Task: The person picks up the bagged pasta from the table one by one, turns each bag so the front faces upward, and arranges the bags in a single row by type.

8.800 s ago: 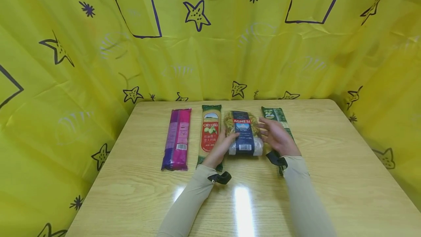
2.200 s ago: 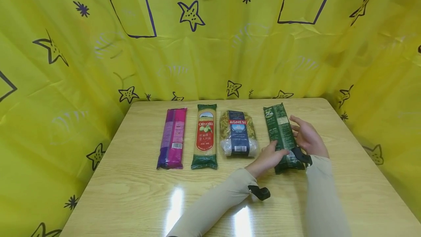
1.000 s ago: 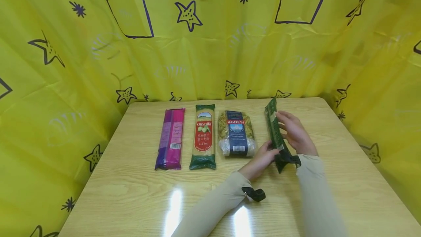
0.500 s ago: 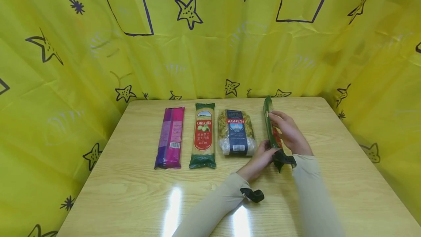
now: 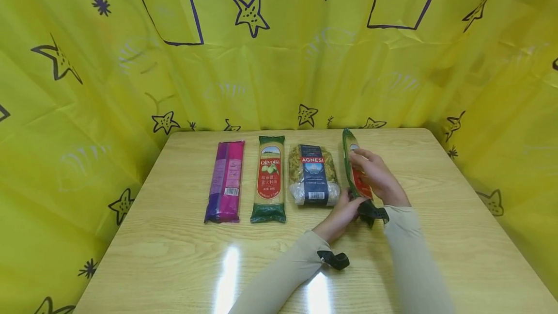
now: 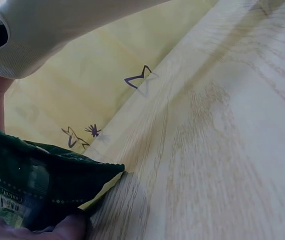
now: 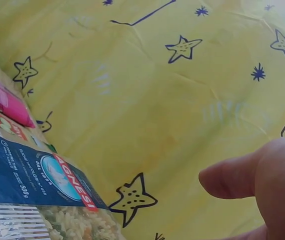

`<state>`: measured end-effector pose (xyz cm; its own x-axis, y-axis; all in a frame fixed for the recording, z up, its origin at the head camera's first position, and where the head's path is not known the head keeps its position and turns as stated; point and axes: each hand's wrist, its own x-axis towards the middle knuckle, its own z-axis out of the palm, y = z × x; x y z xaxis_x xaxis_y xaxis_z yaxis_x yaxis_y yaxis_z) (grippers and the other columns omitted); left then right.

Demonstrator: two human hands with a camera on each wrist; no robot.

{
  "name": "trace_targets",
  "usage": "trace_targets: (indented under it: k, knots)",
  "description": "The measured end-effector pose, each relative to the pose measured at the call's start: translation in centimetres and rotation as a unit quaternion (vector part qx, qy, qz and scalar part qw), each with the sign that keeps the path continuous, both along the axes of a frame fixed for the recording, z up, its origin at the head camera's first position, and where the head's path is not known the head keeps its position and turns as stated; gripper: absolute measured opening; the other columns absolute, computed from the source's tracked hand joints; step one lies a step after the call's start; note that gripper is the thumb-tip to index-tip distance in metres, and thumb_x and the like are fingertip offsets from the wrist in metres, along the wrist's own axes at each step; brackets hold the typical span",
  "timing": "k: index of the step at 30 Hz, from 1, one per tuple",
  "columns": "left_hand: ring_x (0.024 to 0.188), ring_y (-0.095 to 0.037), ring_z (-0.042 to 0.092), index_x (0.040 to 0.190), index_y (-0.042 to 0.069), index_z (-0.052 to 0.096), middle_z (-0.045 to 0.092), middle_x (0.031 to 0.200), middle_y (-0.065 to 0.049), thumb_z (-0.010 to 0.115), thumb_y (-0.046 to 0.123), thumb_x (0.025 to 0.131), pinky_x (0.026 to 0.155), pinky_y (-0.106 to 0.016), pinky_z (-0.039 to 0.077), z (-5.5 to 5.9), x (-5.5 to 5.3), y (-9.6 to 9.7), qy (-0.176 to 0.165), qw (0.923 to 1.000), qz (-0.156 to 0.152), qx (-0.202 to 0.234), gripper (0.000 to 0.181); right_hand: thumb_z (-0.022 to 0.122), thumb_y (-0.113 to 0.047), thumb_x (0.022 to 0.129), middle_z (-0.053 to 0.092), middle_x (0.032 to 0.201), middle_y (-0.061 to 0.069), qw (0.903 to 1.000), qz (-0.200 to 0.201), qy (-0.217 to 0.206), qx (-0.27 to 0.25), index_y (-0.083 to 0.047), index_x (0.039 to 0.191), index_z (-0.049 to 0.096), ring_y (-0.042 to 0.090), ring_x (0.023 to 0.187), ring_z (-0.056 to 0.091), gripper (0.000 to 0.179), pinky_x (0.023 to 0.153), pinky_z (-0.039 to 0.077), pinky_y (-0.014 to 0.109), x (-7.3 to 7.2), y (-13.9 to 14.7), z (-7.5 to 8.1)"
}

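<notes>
- Since half a second ago, the green packet (image 5: 361, 187) has rolled further over on its edge, so more of its red label now faces me, and its far end has shifted leftward; the right hand (image 5: 378, 176) has shifted left with it.
- Leftmost on my head feed, the pink and purple packet (image 5: 225, 181) lies on the wood-grain bench (image 5: 174, 256), barcode up.
- Next I see the Olivoilà packet (image 5: 270, 179), flat, label up, green at both ends.
- Just beside it lies the Agnesi bag (image 5: 314, 175), pasta showing around its blue band.
- Further right, I have the left hand (image 5: 342, 214) gripping the green packet low at its near end; my left wrist view shows the packet's dark end and barcode up close.
- The green packet itself is at the right end of the row, near the Agnesi bag, tilted up on a long edge between the two hands.
- Rightmost, the right hand has its fingers against the label side. In the right wrist view I see its thumb held out; I cannot tell whether this hand grips the packet or only touches it.
</notes>
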<state>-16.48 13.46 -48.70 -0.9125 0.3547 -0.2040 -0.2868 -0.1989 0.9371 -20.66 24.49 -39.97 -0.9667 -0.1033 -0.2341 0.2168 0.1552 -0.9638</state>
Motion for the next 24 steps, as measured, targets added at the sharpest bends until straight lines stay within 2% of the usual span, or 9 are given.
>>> trace_targets:
  k: [5, 11, 14, 19, 21, 24]
  knots:
    - [0.109, -0.011, 0.057, 0.14, 0.007, 0.047, 0.06, 0.131, -0.005, 0.065, 0.018, 0.098, 0.093, -0.022, 0.045, 0.1, 0.1, -0.1, 0.0, 1.0, 0.004, -0.001, 0.047, 0.041, -0.039, 0.111, 0.026, 0.167, 0.029, 0.9999, 0.009, 0.002, 0.013, -0.001, 0.165, 0.01, 0.044, 0.157, 0.024, 0.073, 0.126, 0.021, 0.066, 0.0, 0.3, 0.0]
    - [0.113, -0.014, 0.059, 0.14, 0.009, 0.046, 0.062, 0.132, -0.007, 0.065, 0.015, 0.097, 0.107, -0.033, 0.047, 0.2, 0.2, -0.2, -0.011, 0.9997, 0.004, 0.02, 0.046, 0.039, -0.044, 0.111, 0.03, 0.167, 0.027, 0.9999, 0.004, 0.003, 0.013, -0.001, 0.165, 0.013, 0.043, 0.155, 0.029, 0.073, 0.126, 0.027, 0.062, -0.1, 1.1, -0.1]
    - [0.112, -0.014, 0.06, 0.141, 0.011, 0.047, 0.063, 0.132, -0.007, 0.064, 0.012, 0.095, 0.107, -0.031, 0.047, 0.2, 0.3, -0.3, -0.013, 0.9994, 0.005, 0.03, 0.048, 0.037, -0.048, 0.111, 0.033, 0.166, 0.025, 0.9999, 0.0, 0.001, 0.014, -0.002, 0.165, 0.016, 0.04, 0.152, 0.036, 0.073, 0.12, 0.039, 0.055, -0.2, 1.7, -0.3]
    - [0.106, -0.011, 0.06, 0.142, 0.014, 0.048, 0.066, 0.133, -0.007, 0.064, 0.009, 0.093, 0.091, -0.023, 0.046, 0.2, 0.5, -0.2, -0.023, 0.9988, -0.001, 0.043, 0.052, 0.037, -0.05, 0.11, 0.039, 0.163, 0.021, 0.9998, -0.009, -0.004, 0.017, -0.002, 0.163, 0.022, 0.031, 0.144, 0.047, 0.073, 0.106, 0.052, 0.034, -0.3, 2.7, -0.6]
    - [0.109, -0.012, 0.06, 0.144, 0.015, 0.048, 0.065, 0.136, -0.007, 0.063, 0.009, 0.093, 0.093, -0.024, 0.046, 0.2, 0.5, -0.2, -0.03, 0.998, -0.006, 0.056, 0.053, 0.038, -0.051, 0.109, 0.04, 0.162, 0.021, 0.9998, -0.011, -0.006, 0.015, -0.002, 0.163, 0.023, 0.029, 0.143, 0.049, 0.074, 0.103, 0.054, 0.031, -0.3, 3.0, -0.7]
    - [0.118, -0.014, 0.057, 0.147, 0.016, 0.047, 0.061, 0.142, -0.008, 0.062, 0.009, 0.095, 0.103, -0.029, 0.044, 0.2, 0.5, -0.3, -0.036, 0.9962, -0.012, 0.078, 0.055, 0.039, -0.051, 0.109, 0.038, 0.163, 0.022, 0.9998, -0.014, -0.011, 0.013, -0.002, 0.164, 0.021, 0.029, 0.143, 0.048, 0.076, 0.101, 0.054, 0.029, -0.2, 3.3, -0.7]
